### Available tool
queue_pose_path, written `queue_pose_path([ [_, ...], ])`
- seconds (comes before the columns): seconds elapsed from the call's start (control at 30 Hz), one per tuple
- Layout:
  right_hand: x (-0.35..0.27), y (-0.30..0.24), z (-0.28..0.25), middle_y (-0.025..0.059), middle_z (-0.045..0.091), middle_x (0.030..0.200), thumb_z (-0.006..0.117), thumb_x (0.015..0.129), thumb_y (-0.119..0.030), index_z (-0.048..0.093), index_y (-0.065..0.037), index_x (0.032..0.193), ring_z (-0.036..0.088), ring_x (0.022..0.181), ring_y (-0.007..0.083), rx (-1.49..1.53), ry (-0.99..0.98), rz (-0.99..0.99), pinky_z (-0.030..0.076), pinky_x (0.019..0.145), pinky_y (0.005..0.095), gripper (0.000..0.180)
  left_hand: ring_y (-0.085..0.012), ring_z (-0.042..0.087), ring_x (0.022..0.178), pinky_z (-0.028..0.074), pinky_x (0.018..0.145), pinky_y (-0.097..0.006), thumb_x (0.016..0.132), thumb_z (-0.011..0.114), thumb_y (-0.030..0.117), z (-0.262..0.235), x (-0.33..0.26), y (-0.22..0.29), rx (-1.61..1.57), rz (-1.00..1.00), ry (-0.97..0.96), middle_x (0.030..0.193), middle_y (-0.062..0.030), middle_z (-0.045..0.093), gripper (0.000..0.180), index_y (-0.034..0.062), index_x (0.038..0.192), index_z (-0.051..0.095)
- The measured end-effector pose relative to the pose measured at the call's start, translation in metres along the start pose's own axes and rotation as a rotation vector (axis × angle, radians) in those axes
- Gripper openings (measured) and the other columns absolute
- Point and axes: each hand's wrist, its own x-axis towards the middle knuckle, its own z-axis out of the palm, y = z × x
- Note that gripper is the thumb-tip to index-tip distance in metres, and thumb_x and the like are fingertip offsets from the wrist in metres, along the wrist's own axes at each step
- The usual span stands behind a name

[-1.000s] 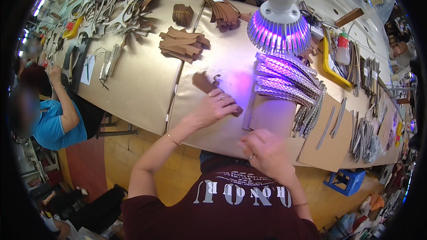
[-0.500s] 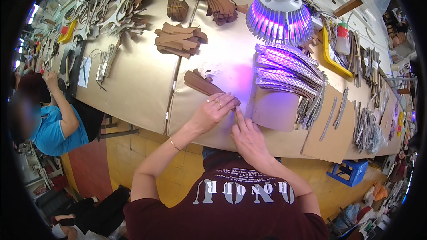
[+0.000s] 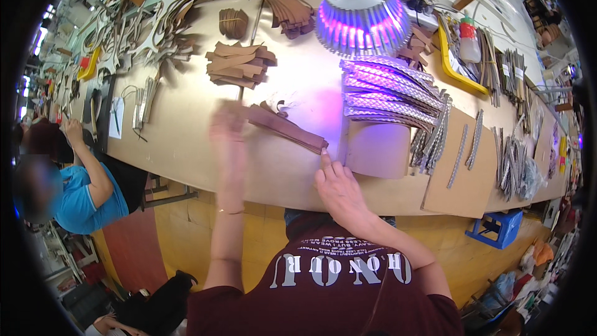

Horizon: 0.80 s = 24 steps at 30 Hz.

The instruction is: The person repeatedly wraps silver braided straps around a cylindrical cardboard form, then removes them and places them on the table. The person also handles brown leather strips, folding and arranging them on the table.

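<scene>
A stack of long brown leather strips lies slantwise on the table in front of me. My right hand rests at its near right end, the index finger stretched out with its tip pressing on the strip ends and the other fingers loosely bent. Off the stack's far left end is my left hand, smeared by motion, so its fingers cannot be made out. A loose pile of shorter brown leather strips sits just beyond that hand. Small curled scraps lie beside the stack.
A lamp glowing purple hangs over braided strips laid on a board. Banded brown bundles stand farther back. Cardboard with braided pieces is at right, near a yellow tray. A co-worker in blue sits left.
My left hand has let go of the right end of the strips and swung left toward their other end. The right hand keeps its fingertip there. The view has shifted slightly.
</scene>
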Motion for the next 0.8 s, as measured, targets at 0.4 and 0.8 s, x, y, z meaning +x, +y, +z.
queue_pose_path([
  [0.4, -0.008, -0.003, -0.09, 0.0131, 0.065, 0.094, 0.068, 0.091, -0.025, 0.06, 0.002, 0.113, 0.065, 0.075, 0.022, 1.047, 0.407, 0.052, 0.052, 0.068, 0.0333, 0.035, -0.0333, 0.065, 0.103, 0.052, 0.092, -0.042, 0.082, 0.07, 0.011, 0.061, -0.133, 0.013, 0.77, 0.851, -0.51, 0.111, -0.0214, 0.064, 0.021, -0.0025, 0.097, 0.066],
  [0.8, -0.056, 0.047, -0.116, 0.0052, 0.066, 0.077, 0.063, 0.093, -0.01, 0.069, 0.003, 0.093, 0.06, 0.069, 0.0093, 1.381, 0.421, 0.193, 0.048, 0.064, 0.025, 0.014, -0.0188, 0.062, 0.098, 0.046, 0.091, -0.031, 0.086, 0.059, 0.008, 0.115, -0.127, 0.008, 0.249, -0.048, -0.942, 0.1, -0.011, 0.065, 0.022, -0.0001, 0.107, 0.062],
])
